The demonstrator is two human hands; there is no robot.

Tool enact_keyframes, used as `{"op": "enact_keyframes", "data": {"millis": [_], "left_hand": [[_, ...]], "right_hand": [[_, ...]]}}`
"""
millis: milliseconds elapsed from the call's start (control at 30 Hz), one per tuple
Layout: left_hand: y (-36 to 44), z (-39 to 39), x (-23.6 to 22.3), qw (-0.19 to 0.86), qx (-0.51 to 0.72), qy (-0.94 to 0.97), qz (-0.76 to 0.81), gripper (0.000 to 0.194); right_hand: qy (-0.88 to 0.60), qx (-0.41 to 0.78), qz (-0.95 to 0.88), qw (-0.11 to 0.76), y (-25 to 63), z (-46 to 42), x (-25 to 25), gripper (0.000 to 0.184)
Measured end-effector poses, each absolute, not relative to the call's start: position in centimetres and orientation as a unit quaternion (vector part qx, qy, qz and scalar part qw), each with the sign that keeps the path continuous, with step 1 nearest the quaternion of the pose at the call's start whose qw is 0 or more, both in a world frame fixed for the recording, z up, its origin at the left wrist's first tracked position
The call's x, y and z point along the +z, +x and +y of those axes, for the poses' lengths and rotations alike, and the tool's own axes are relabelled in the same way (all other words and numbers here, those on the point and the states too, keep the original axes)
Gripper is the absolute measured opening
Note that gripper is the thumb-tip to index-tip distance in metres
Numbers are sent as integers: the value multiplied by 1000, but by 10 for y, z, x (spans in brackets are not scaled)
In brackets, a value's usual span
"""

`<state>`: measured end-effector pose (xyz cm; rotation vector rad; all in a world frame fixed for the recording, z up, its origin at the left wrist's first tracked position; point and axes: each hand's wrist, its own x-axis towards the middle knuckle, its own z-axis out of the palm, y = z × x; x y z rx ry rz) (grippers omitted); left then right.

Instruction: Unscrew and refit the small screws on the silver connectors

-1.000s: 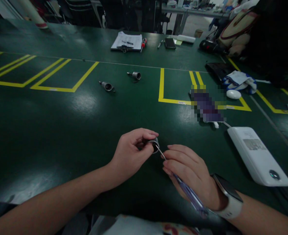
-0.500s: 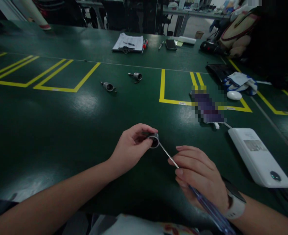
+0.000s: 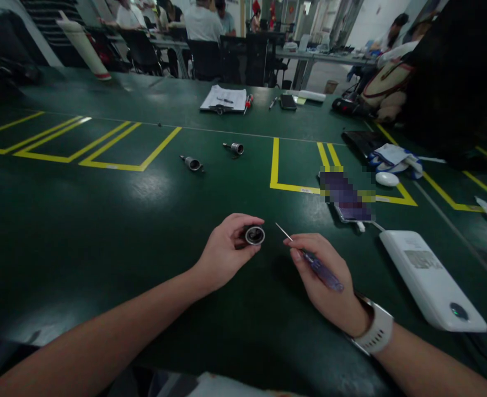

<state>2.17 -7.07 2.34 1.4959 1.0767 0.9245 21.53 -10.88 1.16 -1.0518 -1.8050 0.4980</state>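
Note:
My left hand (image 3: 226,251) is closed round a small round metal part (image 3: 254,235), its open end turned toward me. My right hand (image 3: 324,275) grips a thin screwdriver (image 3: 317,267) with a translucent purple handle; its metal tip points up and left and stands a short way clear of the part. A white watch sits on my right wrist. Both hands hover low over the dark green table (image 3: 102,220).
Two similar metal parts (image 3: 192,163) (image 3: 235,148) lie farther out on the table. A white power bank (image 3: 431,278) with a cable lies at right, beside a blurred-out phone. Gloves (image 3: 394,156), a clipboard with papers (image 3: 224,100) and pens lie beyond. People sit at the back.
The screwdriver tip has come out of the metal part and my right hand has turned palm up. The part's open end now faces me. My view has tilted upward.

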Motion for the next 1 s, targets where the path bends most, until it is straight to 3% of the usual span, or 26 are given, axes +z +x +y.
{"op": "enact_keyframes", "data": {"millis": [167, 333, 433, 633, 1000], "left_hand": [[20, -65, 26, 394, 346, 694, 493, 42], [20, -45, 26, 272, 317, 757, 503, 29], [23, -24, 23, 210, 332, 761, 516, 32], [31, -1, 16, 276, 335, 720, 542, 31], [20, -4, 8, 263, 348, 766, 472, 24]], "right_hand": [[-461, 256, -712, 463, 213, -106, 11, 14], [-510, 348, -635, 465, 208, -94, 22, 9], [-486, 385, -613, 490, 202, -81, 24, 13], [-388, 441, -557, 587, 189, -63, 11, 21], [-327, 450, -582, 593, 197, -72, 9, 22]]}}
